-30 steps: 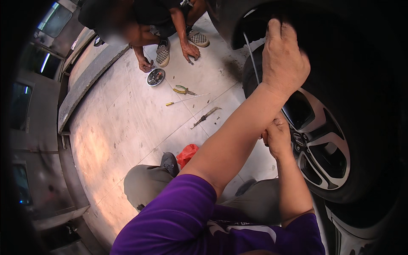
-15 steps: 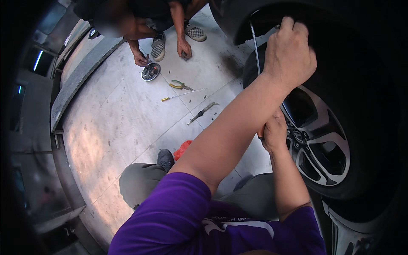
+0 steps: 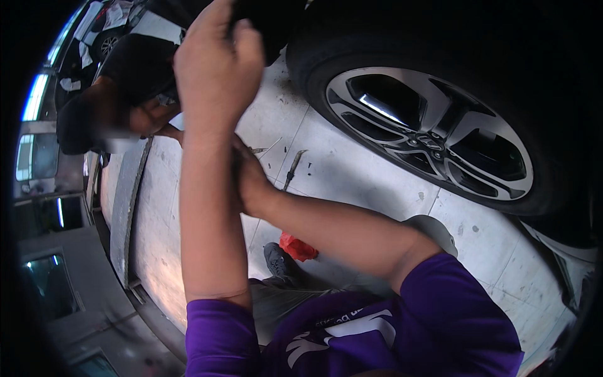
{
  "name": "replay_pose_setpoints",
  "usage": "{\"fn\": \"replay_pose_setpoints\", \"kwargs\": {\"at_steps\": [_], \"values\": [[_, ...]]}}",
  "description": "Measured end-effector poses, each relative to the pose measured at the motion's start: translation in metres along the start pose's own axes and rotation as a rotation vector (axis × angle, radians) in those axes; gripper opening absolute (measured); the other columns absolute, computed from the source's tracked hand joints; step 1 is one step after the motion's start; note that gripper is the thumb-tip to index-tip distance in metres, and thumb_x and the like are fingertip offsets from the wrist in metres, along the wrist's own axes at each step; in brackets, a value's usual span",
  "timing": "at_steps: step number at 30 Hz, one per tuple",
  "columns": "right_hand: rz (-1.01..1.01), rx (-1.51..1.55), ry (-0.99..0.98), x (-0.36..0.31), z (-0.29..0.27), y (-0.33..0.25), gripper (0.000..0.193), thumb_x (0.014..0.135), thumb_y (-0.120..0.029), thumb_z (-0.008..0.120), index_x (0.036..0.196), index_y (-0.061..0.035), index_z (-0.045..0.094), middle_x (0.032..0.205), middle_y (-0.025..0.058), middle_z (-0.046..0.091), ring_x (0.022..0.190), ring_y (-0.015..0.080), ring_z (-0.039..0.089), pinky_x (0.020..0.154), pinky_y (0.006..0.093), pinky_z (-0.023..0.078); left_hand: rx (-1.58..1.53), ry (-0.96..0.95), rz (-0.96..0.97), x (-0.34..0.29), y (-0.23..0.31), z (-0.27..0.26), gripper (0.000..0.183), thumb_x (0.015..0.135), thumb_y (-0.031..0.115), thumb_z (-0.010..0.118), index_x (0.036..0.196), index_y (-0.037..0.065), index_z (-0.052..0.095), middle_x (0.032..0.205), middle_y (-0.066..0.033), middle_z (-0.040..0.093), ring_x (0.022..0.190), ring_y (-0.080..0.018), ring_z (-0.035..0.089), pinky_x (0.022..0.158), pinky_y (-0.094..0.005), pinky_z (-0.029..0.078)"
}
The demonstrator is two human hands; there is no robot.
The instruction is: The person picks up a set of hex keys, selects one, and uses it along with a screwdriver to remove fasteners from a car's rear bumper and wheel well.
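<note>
The chief risk, I judge, is a slip: the left hand [image 3: 217, 69], toward 11 o'clock, is raised close to the car's dark bodywork [image 3: 274, 28], so a sudden loss of hold could scrape its knuckles. Poor sight could cause trouble too, since the left forearm covers part of the right hand [image 3: 254, 182], just toward 9 o'clock from the middle. The co-worker [image 3: 141, 69] crouching at 10 o'clock could be bumped by a wide swing. On the floor near the right hand, a curved-tipped tool [image 3: 293, 168] might be trodden on.

The left thumb stands apart, but its other fingers run off at the top edge; the right fingers are hidden. I cannot tell how wide either set is or what it holds. The wheel [image 3: 430, 143] sits at 2 o'clock, apart from both hands.
</note>
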State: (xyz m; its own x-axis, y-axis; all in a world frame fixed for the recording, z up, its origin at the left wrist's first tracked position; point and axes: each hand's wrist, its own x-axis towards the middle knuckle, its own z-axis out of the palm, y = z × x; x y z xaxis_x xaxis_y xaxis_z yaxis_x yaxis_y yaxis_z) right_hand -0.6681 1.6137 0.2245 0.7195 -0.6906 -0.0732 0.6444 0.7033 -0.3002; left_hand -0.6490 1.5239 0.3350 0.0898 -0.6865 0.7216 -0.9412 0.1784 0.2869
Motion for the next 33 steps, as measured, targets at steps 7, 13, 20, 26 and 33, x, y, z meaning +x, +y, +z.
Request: {"fn": "replay_pose_setpoints", "kwargs": {"at_steps": [7, 13, 20, 26, 33], "values": [[-0.154, -0.33, 0.004, 0.027, 0.011, 0.001, 0.028, 0.105, -0.032, 0.037, 0.103, -0.0073, 0.049, 0.082, 0.0093, 0.059, 0.073, 0.019, 0.058, 0.071, 0.0337, 0.049, 0.166, -0.113, -0.022, 0.007, 0.009, -0.012, 0.037, 0.091, 0.018, 0.058, 0.124, 0.001, 0.063, 0.102, -0.0205, 0.071, 0.094, -0.0294, 0.071, 0.083, -0.0344, 0.053], [0.049, -0.127, -0.067, 0.052, -0.019, -0.081, 0.024, 0.103, -0.031, 0.043, 0.104, -0.0081, 0.05, 0.063, 0.0056, 0.05, 0.041, 0.0136, 0.045, 0.04, 0.0337, 0.042, -0.17, -0.188, -0.255, 0.018, 0.003, -0.022, 0.033, 0.093, 0.017, 0.062, 0.119, -0.003, 0.066, 0.086, -0.0088, 0.072, 0.076, -0.0081, 0.063, 0.071, -0.0227, 0.05], [0.243, -0.11, 0.04, 0.036, -0.005, -0.116, 0.011, 0.099, -0.023, 0.048, 0.097, -0.0133, 0.052, 0.062, -0.0006, 0.047, 0.041, 0.0081, 0.038, 0.041, 0.0304, 0.037, -0.106, -0.34, -0.642, -0.011, -0.045, 0.008, 0.031, 0.096, 0.02, 0.059, 0.11, -0.006, 0.068, 0.095, -0.0132, 0.073, 0.081, -0.0159, 0.068, 0.07, -0.0279, 0.052], [0.228, -0.103, 0.167, 0.04, -0.009, -0.115, 0.015, 0.097, -0.021, 0.048, 0.085, -0.0121, 0.052, 0.061, -0.0009, 0.045, 0.043, 0.0089, 0.04, 0.043, 0.0323, 0.039, -0.333, -0.379, -0.921, -0.014, -0.037, 0.029, 0.029, 0.099, 0.018, 0.054, 0.103, -0.008, 0.067, 0.09, -0.0132, 0.071, 0.07, -0.0166, 0.065, 0.057, -0.0273, 0.051], [0.126, -0.188, 0.207, 0.049, -0.014, -0.098, 0.014, 0.095, -0.014, 0.043, 0.089, -0.0086, 0.054, 0.062, 0.0023, 0.045, 0.044, 0.0119, 0.039, 0.043, 0.0337, 0.04, -0.274, -0.448, -0.827, -0.016, -0.057, 0.037, 0.03, 0.099, 0.018, 0.053, 0.11, -0.007, 0.065, 0.09, -0.0132, 0.072, 0.067, -0.0153, 0.066, 0.056, -0.028, 0.051]]}}
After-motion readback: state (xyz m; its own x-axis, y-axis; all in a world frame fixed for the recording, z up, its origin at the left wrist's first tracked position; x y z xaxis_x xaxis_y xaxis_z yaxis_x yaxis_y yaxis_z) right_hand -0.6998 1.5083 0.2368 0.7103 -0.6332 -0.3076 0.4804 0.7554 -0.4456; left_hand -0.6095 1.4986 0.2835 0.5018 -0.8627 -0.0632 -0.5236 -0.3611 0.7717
